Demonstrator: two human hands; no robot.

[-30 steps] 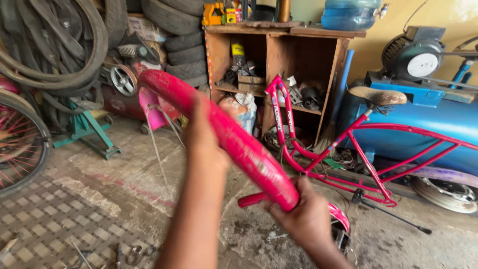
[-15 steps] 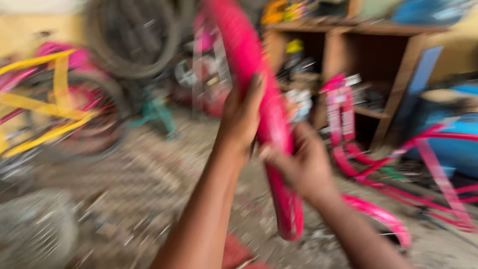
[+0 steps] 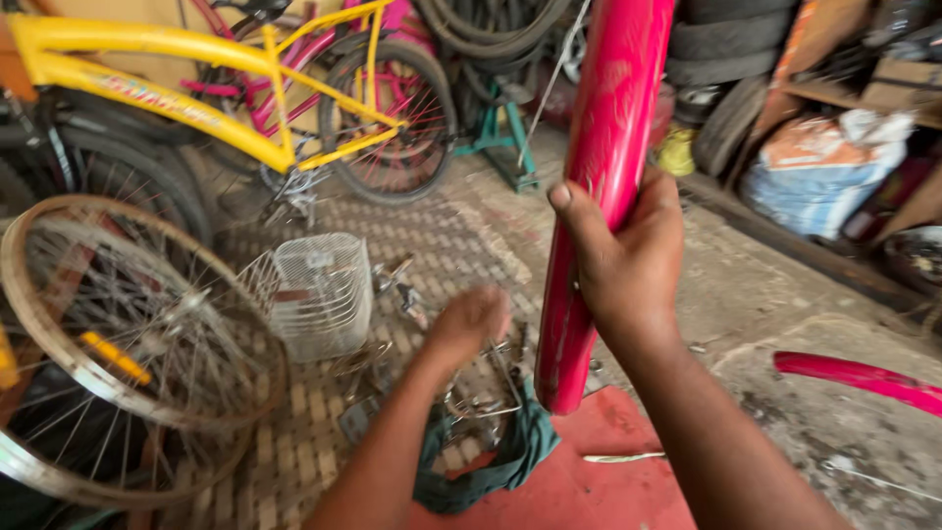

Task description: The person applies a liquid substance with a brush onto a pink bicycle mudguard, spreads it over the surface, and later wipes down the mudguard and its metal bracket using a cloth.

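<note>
My right hand [image 3: 628,265] grips a long pink bicycle mudguard [image 3: 603,186], fingers wrapped around its middle, holding it nearly upright; its top runs out of the picture and its lower end hangs just above a red mat [image 3: 579,471] on the floor. My left hand [image 3: 469,322] is out in front and lower, left of the mudguard and not touching it; it looks loosely curled and holds nothing I can see, though it is blurred. Below that hand lies a dark green rag [image 3: 491,461] amid a small heap of metal bicycle parts [image 3: 471,393], too jumbled to tell apart. To the left, a white wire basket [image 3: 319,294] sits on the patterned brick floor [image 3: 294,451], just beside a bare spoked wheel rim [image 3: 118,334]. Behind these stands a yellow bicycle frame [image 3: 196,88], with a pink bicycle behind it. Stacked tyres [image 3: 726,49] and a wooden shelf with a white sack [image 3: 824,177] are at the upper right. A second pink curved piece [image 3: 863,378] lies low at the right edge.
</note>
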